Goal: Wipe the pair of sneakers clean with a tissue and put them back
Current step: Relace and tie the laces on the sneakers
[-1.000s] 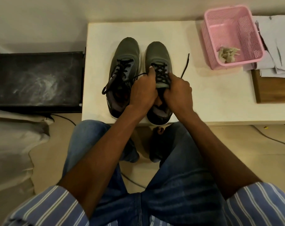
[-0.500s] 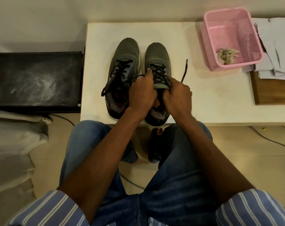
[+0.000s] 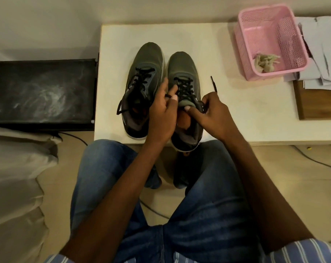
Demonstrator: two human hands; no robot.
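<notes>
Two grey sneakers with black laces stand side by side, toes away from me, on a white table (image 3: 236, 114). The left sneaker (image 3: 143, 73) is untouched. The right sneaker (image 3: 183, 69) has its heel over the table's front edge. My left hand (image 3: 161, 112) pinches a lace at the left of that shoe's tongue. My right hand (image 3: 212, 112) grips the lace at the collar's right side, thumb on the tongue. A loose lace end (image 3: 213, 84) lies on the table to the right. A crumpled used tissue (image 3: 265, 61) sits in a pink basket.
The pink mesh basket (image 3: 293, 40) stands at the table's back right, beside loose white papers (image 3: 324, 54) and a wooden board (image 3: 320, 103). A black box (image 3: 41, 93) sits left of the table, a pale cushion (image 3: 15, 177) below it. Cables run on the floor.
Both hands were bunched together over the right sneaker's tongue; now they have drawn apart, each at one side with a lace, and the shoe's orange lining shows between them.
</notes>
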